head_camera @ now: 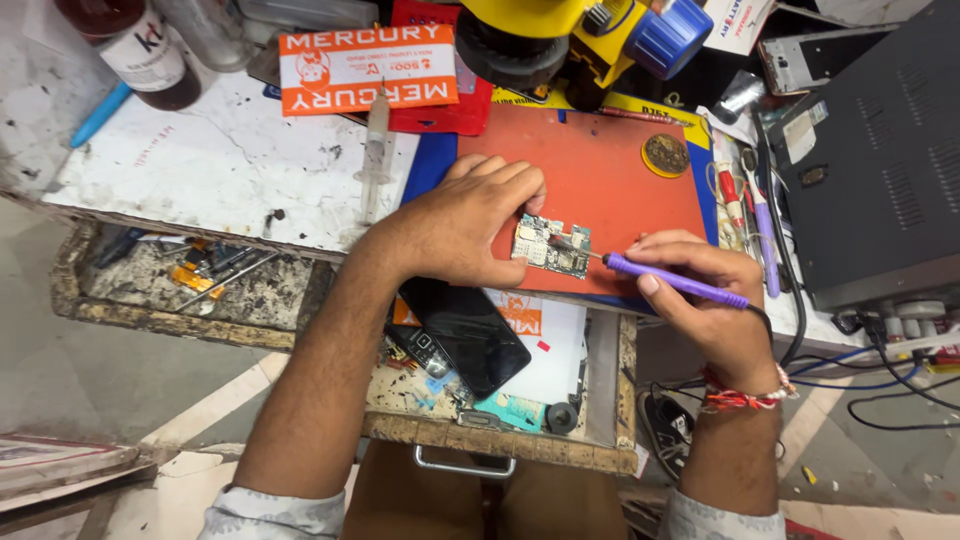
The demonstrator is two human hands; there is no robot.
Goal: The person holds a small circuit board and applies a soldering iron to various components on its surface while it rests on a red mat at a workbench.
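Observation:
A small circuit board (pixel 552 247) lies near the front edge of an orange-red work mat (pixel 610 180). My left hand (pixel 465 222) rests on the mat and presses the board's left end with its fingertips. My right hand (pixel 712 290) grips a purple-handled soldering iron (pixel 672 281), whose thin metal tip touches the board's right side. A cord runs from the iron past my right wrist, which wears a red thread band.
An open wooden drawer (pixel 520 445) below the bench holds a black phone (pixel 465 335) and small parts. A syringe (pixel 375 150) lies left of the mat, a round tin (pixel 666 155) at its right corner. A dark power unit (pixel 880 170) stands right; a yellow microscope (pixel 560 35) hangs above.

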